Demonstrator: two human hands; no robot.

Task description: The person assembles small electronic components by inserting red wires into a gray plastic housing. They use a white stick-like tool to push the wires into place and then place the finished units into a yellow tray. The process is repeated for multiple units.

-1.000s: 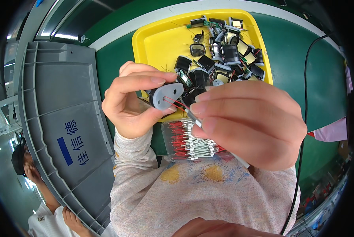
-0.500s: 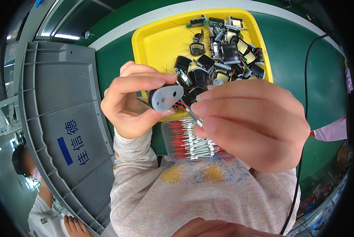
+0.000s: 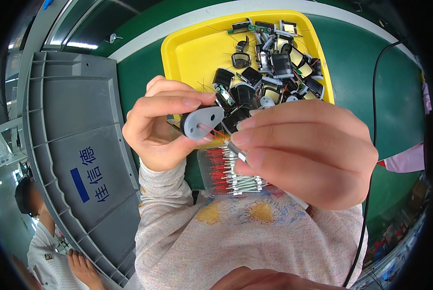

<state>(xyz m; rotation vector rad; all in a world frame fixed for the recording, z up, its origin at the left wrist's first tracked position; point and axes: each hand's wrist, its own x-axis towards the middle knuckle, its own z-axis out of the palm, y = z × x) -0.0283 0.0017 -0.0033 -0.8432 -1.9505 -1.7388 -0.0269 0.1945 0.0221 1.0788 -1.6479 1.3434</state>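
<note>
My left hand (image 3: pixel 153 121) is closed round a small black housing with a grey oval end cap (image 3: pixel 203 123), tilted so the cap faces my right hand. The cap has small holes; thin red wires (image 3: pixel 208 128) come out of one. My right hand (image 3: pixel 308 152) pinches a slim metal tool (image 3: pixel 238 151), which looks like tweezers. Its tip is at the wires' free ends, apart from the cap; whether it grips them I cannot tell. Under the hands, a clear box (image 3: pixel 202 176) holds many short red wires with white ends (image 3: pixel 240 176).
Beyond my hands, a yellow tray (image 3: pixel 187 58) holds many similar black housings (image 3: pixel 281 65) with circuit boards and wires. A grey crate panel (image 3: pixel 81 121) stands at left, with another person (image 3: pixel 42 251) behind it. A black cable (image 3: pixel 374 96) runs down the right of the green table (image 3: pixel 352 63).
The tool tip and my right hand have shifted slightly down and left, and the housing has turned a little. The person at left has moved an arm.
</note>
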